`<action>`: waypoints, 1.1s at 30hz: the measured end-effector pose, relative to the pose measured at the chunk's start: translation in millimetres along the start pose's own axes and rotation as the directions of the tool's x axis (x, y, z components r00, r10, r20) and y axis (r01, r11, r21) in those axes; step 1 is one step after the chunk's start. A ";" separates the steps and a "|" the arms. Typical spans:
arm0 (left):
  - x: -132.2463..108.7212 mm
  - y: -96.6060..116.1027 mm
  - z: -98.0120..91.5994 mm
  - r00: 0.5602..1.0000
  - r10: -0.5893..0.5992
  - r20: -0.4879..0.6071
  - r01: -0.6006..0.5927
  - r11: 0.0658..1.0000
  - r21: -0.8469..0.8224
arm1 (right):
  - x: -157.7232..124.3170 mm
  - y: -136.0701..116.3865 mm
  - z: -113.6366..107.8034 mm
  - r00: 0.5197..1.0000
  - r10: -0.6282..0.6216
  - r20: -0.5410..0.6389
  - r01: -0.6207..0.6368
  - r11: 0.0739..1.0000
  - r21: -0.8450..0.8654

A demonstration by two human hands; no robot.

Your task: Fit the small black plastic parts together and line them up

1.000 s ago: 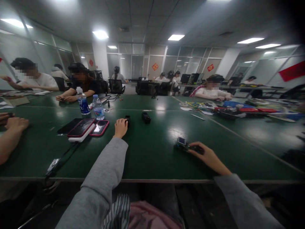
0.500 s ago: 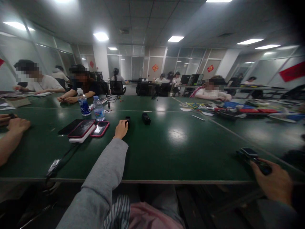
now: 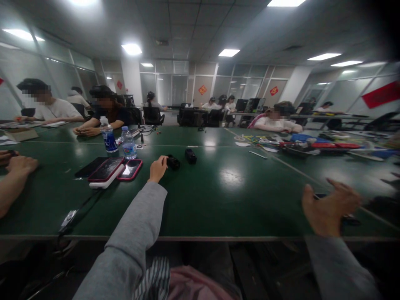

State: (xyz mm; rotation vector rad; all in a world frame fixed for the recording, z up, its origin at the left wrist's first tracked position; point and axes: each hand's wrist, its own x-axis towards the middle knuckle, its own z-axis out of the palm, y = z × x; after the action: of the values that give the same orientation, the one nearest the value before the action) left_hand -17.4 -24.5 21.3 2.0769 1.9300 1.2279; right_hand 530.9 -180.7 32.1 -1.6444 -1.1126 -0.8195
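My left hand (image 3: 158, 168) reaches far across the green table (image 3: 218, 196) and grips a small black device (image 3: 173, 162), which is tilted to the right. A second small black device (image 3: 190, 155) lies just beyond it. My right hand (image 3: 330, 206) hovers at the table's right near edge with fingers spread and nothing in it. A dark small device (image 3: 349, 219) lies on the table just behind that hand, mostly hidden by it.
Two red-cased phones (image 3: 106, 168) (image 3: 130, 168) lie left of my left hand on a white pack. Two water bottles (image 3: 109, 135) (image 3: 128, 143) stand behind them. A cable (image 3: 78, 210) runs to the near edge. Another person's hands (image 3: 17, 164) rest at left; clutter (image 3: 312, 146) at right.
My right hand carried its small device from the table's middle to the right edge, let it go and spread its fingers. My left hand tipped the black device to the right.
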 end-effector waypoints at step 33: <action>-7.2 21.0 -19.9 0.995 -0.076 -0.065 0.077 0.997 0.022 | -68.5 -220.4 47.5 0.237 -0.783 0.575 0.051 0.601 0.798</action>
State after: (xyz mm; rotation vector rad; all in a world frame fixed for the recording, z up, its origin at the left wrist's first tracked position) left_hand -10.8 -44.4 42.4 1.9776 2.0412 1.2768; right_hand 301.5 -127.0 30.3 -1.0133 -2.4707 0.3898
